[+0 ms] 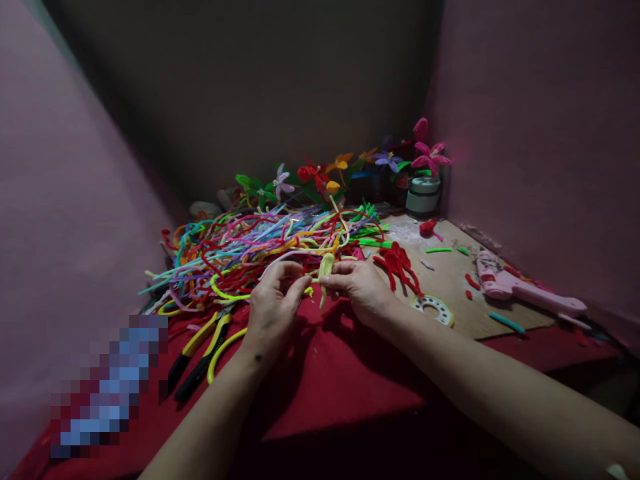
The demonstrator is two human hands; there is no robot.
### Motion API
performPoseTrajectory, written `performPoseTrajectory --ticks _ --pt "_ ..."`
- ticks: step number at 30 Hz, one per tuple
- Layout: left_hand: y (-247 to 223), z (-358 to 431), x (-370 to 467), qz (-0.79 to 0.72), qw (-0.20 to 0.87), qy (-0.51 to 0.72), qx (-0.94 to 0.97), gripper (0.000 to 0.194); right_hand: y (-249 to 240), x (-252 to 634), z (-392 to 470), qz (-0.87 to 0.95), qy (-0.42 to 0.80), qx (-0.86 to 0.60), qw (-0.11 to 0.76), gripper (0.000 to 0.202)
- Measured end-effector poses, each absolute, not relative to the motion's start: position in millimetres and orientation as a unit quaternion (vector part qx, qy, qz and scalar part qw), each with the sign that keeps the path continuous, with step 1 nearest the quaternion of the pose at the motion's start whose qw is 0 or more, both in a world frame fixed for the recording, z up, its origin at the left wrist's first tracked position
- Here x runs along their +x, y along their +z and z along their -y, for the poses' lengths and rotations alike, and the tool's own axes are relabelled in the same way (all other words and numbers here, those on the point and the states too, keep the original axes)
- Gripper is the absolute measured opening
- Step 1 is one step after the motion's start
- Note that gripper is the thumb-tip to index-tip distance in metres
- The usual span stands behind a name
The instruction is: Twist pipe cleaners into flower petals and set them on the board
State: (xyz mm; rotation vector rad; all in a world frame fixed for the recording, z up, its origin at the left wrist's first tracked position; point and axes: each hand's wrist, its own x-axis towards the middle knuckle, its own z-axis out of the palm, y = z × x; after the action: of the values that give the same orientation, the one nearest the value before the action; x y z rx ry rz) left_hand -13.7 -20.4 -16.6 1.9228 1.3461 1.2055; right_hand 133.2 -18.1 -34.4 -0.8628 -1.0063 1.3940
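Both my hands meet over the red cloth, at the front edge of a heap of coloured pipe cleaners [270, 240]. Between thumb and fingers, my right hand [363, 287] pinches a pale yellow pipe cleaner [327, 265] bent into a small loop, like a petal. My left hand [277, 297] is closed in a pinch just beside it, on a yellow stem end that runs towards the loop. The fingertips nearly touch, and the exact grip is partly hidden. Yellow-and-black pliers [203, 350] lie left of my left wrist.
A pink glue gun [530, 290] rests on a wooden board [465, 267] at right, with pipe cleaner scraps, a red pipe cleaner piece [400, 263] and a white-and-yellow ring [434, 311]. Behind stand pipe cleaner flowers [313, 175] and a grey pot [423, 195]. Walls close in both sides.
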Motion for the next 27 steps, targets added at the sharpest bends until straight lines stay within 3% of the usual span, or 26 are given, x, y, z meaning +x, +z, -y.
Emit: performPoseTrajectory --ticks 4,10,20,27 --pt "-16.8 16.5 -12.4 -0.473 0.525 0.379 0.598 0.031 -34.5 133.7 15.5 0.383 0.634 -0.339 0.58 0.019" --pt "-22.7 15.7 -8.8 -0.379 0.718 0.326 0.484 0.025 -36.4 131.8 15.5 0.349 0.665 -0.324 0.575 0.022" --pt "-27.7 21.9 -0.5 -0.386 0.74 0.282 0.473 0.018 -29.8 127.8 23.9 0.47 0.501 -0.412 0.598 0.004" --pt "-23.6 27.8 3.2 -0.414 0.659 0.31 0.546 0.023 -33.3 128.3 20.9 0.504 0.444 -0.462 0.58 0.004"
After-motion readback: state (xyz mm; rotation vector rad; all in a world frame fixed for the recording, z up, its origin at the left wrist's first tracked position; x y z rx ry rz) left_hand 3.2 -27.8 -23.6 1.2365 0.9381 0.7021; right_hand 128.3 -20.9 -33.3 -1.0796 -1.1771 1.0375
